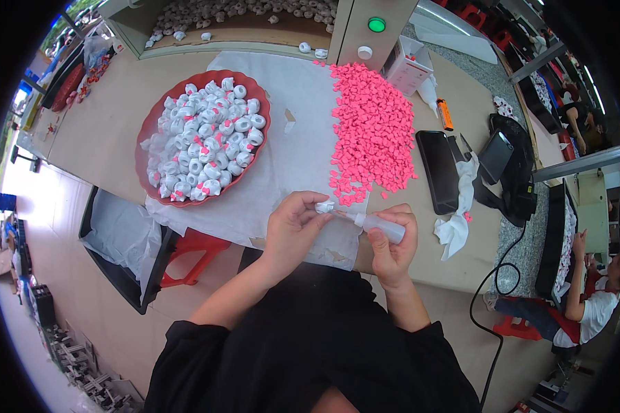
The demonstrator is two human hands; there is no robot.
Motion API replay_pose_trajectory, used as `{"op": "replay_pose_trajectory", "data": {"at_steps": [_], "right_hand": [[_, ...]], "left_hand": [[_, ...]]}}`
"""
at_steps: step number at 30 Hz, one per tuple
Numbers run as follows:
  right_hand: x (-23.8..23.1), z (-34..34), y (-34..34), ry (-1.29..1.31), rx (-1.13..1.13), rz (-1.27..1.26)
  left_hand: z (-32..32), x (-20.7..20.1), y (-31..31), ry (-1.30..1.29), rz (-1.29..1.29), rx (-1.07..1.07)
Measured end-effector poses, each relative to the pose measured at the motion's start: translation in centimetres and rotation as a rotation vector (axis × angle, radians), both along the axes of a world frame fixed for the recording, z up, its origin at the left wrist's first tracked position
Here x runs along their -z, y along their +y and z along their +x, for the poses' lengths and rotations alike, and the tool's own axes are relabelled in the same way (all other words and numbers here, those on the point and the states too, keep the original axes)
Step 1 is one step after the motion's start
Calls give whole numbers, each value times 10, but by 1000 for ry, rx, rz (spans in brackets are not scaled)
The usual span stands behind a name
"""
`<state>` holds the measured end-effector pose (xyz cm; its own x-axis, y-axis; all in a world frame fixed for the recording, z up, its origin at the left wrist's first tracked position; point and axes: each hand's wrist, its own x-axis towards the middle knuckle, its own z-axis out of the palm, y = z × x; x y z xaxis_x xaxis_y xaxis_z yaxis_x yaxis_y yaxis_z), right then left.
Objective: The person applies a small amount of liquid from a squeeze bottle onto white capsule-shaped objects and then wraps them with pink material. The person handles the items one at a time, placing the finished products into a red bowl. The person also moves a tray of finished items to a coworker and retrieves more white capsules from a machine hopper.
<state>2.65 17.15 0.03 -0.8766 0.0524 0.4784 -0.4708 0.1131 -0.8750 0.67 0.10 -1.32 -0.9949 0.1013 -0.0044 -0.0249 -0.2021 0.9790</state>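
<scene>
My left hand (293, 227) pinches a small white ring-shaped piece (324, 206) between thumb and fingertips near the table's front edge. My right hand (391, 244) grips a small clear squeeze bottle (382, 226), its nozzle pointing left and touching the white piece. A pile of several small pink pieces (372, 127) lies on the white sheet just beyond my hands. To the left, a red round tray (145, 141) is heaped with several white ring pieces that carry pink bits.
A black phone (438, 171) and a crumpled white cloth (456, 224) lie right of the pink pile, with an orange lighter (445, 114) behind. A wooden box with a green button (376, 25) stands at the back. Another person (589, 310) sits at lower right.
</scene>
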Motion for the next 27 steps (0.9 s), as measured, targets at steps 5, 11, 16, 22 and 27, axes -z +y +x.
{"op": "replay_pose_trajectory", "data": {"at_steps": [5, 11, 16, 22, 27], "right_hand": [[0, -1, 1, 14, 14, 41], [0, -2, 1, 14, 18, 56], [0, -1, 1, 7, 20, 68], [1, -1, 0, -3, 10, 47], [2, -2, 0, 36, 17, 89]], "left_hand": [[-1, -3, 0, -27, 12, 9], [-1, -2, 0, -15, 30, 16], [-1, -2, -1, -4, 41, 20], [0, -1, -1, -6, 28, 20], [0, 1, 0, 3, 21, 15]]}}
